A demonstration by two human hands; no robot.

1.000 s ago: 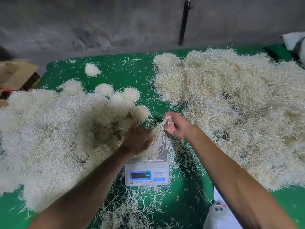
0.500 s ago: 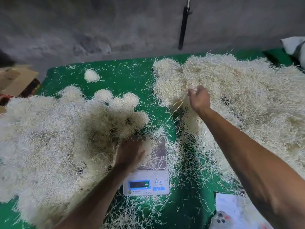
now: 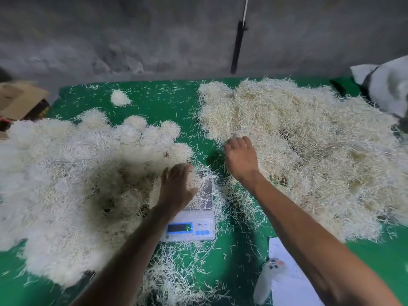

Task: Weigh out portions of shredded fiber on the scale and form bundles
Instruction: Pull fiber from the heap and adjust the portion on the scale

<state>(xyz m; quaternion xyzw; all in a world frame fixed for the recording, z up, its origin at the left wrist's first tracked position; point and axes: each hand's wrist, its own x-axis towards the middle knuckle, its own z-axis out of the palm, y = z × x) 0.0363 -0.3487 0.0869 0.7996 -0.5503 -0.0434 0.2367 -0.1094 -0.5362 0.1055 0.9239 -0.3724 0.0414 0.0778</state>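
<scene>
A small white digital scale (image 3: 194,228) stands on the green table (image 3: 154,100), its metal platform strewn with thin fiber strands. My left hand (image 3: 176,188) hovers over the platform's left side, fingers spread and relaxed, holding nothing that I can see. My right hand (image 3: 241,160) lies palm down on the near left edge of the big loose fiber pile (image 3: 309,146), fingers dipping into the strands. A mass of rounded fiber bundles (image 3: 72,177) fills the left half of the table.
One separate small bundle (image 3: 120,98) lies at the back. A white sheet of paper (image 3: 291,274) and a small white remote (image 3: 268,281) lie near the front right. Cardboard (image 3: 19,100) sits at the far left; a white bag (image 3: 384,85) at the far right.
My right hand has come back down from higher on the loose pile to its near edge. My left hand has lifted and opened over the scale platform.
</scene>
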